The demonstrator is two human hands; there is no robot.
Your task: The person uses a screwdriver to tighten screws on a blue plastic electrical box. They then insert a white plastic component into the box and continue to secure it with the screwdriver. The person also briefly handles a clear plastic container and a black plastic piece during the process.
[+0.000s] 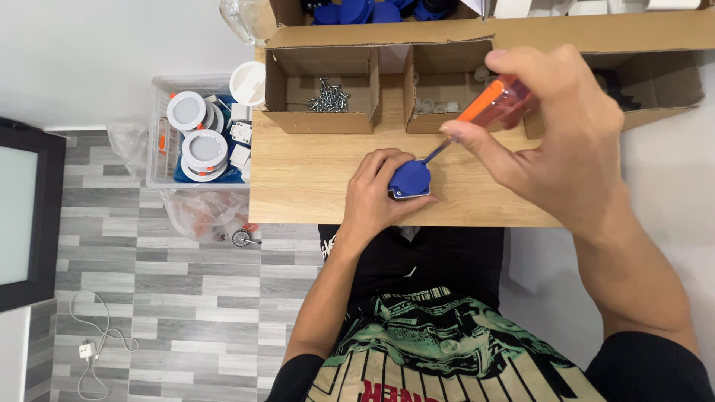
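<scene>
Grey wood-pattern floor (164, 298), white wall (89, 52), light wooden table (313, 167), dark-framed glass panel (26, 216) at left

Plastic and metal on a matt wooden top

Your screwdriver (488, 103) has a glossy, clear orange plastic handle and a thin bare metal shaft; the blue cap (411, 179) under it looks like smooth, slightly shiny plastic. The table (313, 179) is pale matt wood grain, the boxes (320, 119) rough brown cardboard, the screws (329, 95) bright metal.
</scene>
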